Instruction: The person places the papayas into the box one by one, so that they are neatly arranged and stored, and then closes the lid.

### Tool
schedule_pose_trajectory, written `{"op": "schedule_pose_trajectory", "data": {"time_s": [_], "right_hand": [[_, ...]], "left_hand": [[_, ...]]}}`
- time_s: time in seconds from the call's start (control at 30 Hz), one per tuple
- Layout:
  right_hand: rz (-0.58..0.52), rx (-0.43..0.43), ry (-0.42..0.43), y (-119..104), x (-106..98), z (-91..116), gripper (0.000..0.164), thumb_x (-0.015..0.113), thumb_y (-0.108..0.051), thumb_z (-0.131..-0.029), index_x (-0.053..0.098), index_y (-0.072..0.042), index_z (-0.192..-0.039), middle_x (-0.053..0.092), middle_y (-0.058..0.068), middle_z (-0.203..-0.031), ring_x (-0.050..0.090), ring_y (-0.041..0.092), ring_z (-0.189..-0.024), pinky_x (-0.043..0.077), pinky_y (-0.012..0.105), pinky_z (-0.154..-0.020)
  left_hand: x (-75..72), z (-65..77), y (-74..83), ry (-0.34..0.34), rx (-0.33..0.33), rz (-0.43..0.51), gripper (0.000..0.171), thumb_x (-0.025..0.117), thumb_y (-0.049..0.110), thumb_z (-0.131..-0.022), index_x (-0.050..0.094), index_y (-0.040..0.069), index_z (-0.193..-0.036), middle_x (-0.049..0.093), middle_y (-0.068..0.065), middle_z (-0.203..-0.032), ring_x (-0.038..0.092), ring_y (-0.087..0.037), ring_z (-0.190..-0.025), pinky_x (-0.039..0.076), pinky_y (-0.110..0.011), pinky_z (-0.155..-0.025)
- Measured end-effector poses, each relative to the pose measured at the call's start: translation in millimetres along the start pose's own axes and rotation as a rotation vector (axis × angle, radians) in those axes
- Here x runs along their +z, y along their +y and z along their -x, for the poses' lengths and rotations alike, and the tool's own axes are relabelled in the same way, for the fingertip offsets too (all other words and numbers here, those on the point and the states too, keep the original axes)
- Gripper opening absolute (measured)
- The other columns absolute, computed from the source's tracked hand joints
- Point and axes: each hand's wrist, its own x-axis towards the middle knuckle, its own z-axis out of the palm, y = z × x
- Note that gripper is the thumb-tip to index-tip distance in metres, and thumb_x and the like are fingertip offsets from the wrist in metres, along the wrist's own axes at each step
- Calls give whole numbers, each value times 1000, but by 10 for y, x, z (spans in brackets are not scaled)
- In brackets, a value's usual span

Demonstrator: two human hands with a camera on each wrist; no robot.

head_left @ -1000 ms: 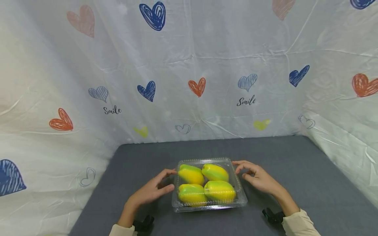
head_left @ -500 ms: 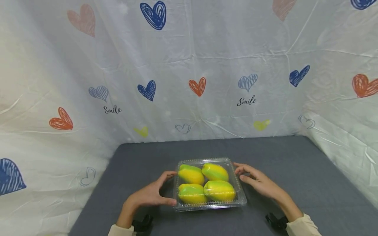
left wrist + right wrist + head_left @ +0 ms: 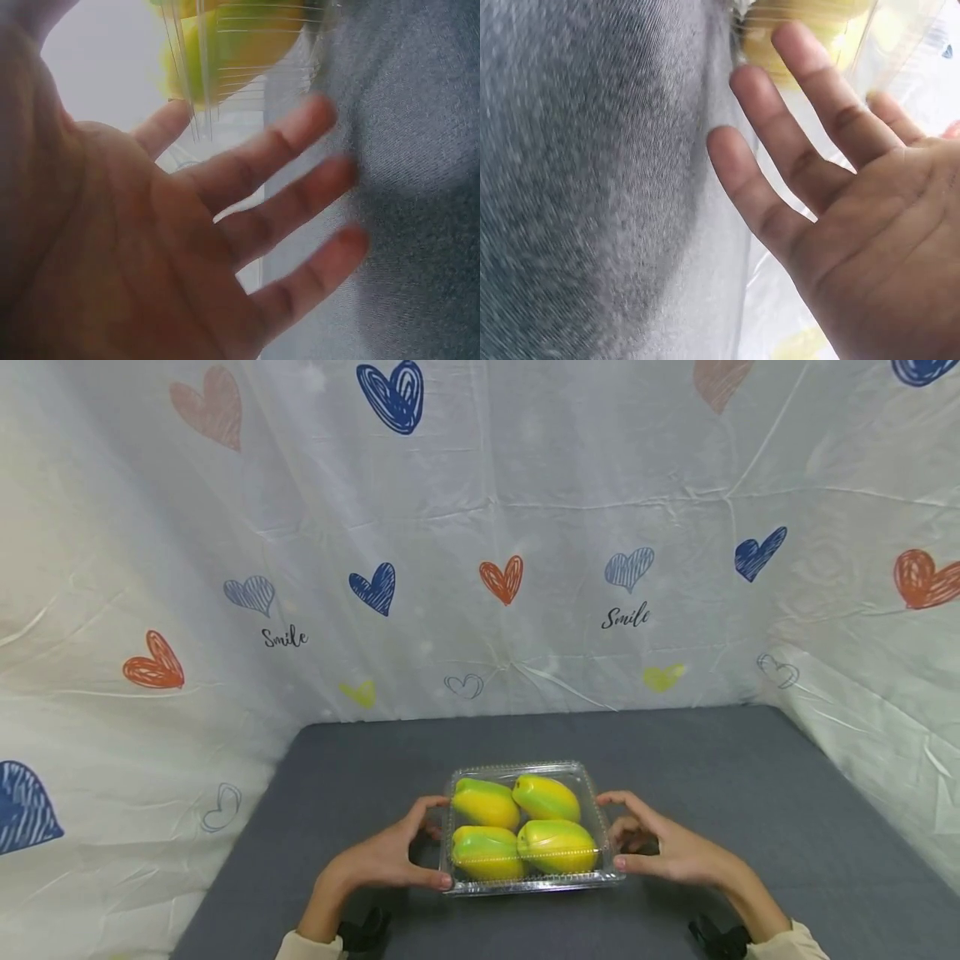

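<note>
In the head view a clear plastic clamshell box (image 3: pixel 536 884) stands on the grey tabletop, its lid closed over several yellow-green mangoes (image 3: pixel 557 846). My left hand (image 3: pixel 382 860) spans the box's left side, index fingertip at the upper part and thumb at the front corner. On the opposite side my right hand (image 3: pixel 675 852) has its index fingertip at the edge and its thumb by the front right corner. Both wrist views show the fingers spread and nearly straight beside the box, with a mango (image 3: pixel 247 49) behind the ridged plastic wall on the left.
The grey cloth-covered table (image 3: pixel 675 752) reaches back to a white curtain (image 3: pixel 487 468) printed with hearts and the word "Smile". The same curtain hangs along both sides. A black strap device (image 3: pixel 365 931) sits at each wrist.
My left thumb has come down to the front left corner of the box. My right hand has shifted toward me, its thumb now lower along the right side. The box has barely moved.
</note>
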Motion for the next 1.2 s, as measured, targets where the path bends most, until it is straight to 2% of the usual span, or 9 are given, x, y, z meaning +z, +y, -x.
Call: {"op": "schedule_pose_trajectory", "data": {"time_s": [0.07,0.13,0.23,0.37,0.47,0.7,0.97,1.07,1.2], "right_hand": [[-38,-20,-22,5,11,9,71,61,-8,-101,17,-5,-157,71,13,-104,70,23,-92,56,33,-83],[-64,-24,-34,8,19,14,76,62,-6,-100,12,-4,-158,72,12,-97,70,23,-87,57,34,-80],[-92,-20,-46,3,31,12,81,63,-6,-100,8,-5,-159,73,16,-93,71,26,-85,58,36,-80],[-165,16,-60,-17,46,-4,83,61,-7,-101,3,-11,-161,72,20,-92,72,30,-86,59,40,-82],[-215,42,-67,-31,60,-19,82,59,-7,-103,1,-13,-161,70,13,-89,70,23,-83,59,39,-80],[-267,69,-60,-17,82,-30,79,55,-9,-105,-2,-14,-161,58,3,-82,59,12,-77,56,38,-74],[-270,58,-32,31,84,-43,88,54,-11,-106,-15,-17,-161,60,3,-82,61,11,-77,56,39,-72],[-271,85,-18,36,82,-58,88,56,-12,-105,-13,-8,-160,62,1,-83,63,9,-77,57,38,-74],[-260,102,0,27,94,-77,82,59,-13,-104,0,12,-155,64,-1,-83,63,9,-74,57,35,-72]], "left_hand": [[3,-10,-6,-19,11,28,97,81,39,-88,15,28,-158,64,-13,-116,66,-26,-100,55,-43,-84],[6,-22,-11,-45,28,68,97,80,36,-90,12,27,-159,66,-11,-101,65,-20,-80,56,-36,-72],[16,-36,-22,-85,51,145,97,77,31,-93,6,28,-160,68,-9,-92,63,-15,-68,56,-33,-63],[35,-60,-41,-129,83,236,97,71,24,-97,-1,29,-161,68,-7,-88,62,-16,-68,58,-39,-64],[47,-76,-51,-152,105,284,97,68,19,-99,-6,29,-161,68,-9,-88,63,-19,-69,58,-40,-66],[59,-95,-45,-152,148,321,99,67,16,-100,-10,23,-163,65,-36,-89,65,-22,-68,58,-42,-68],[67,-119,-52,-130,134,377,108,67,12,-99,-22,21,-160,72,-3,-86,66,-15,-73,58,-39,-70],[67,-124,-40,-110,86,373,108,68,16,-99,-21,16,-161,70,-1,-84,64,-14,-71,55,-35,-71],[72,-125,-32,-87,31,379,96,68,20,-99,-3,4,-161,71,-1,-88,67,-14,-78,56,-34,-77]]}}
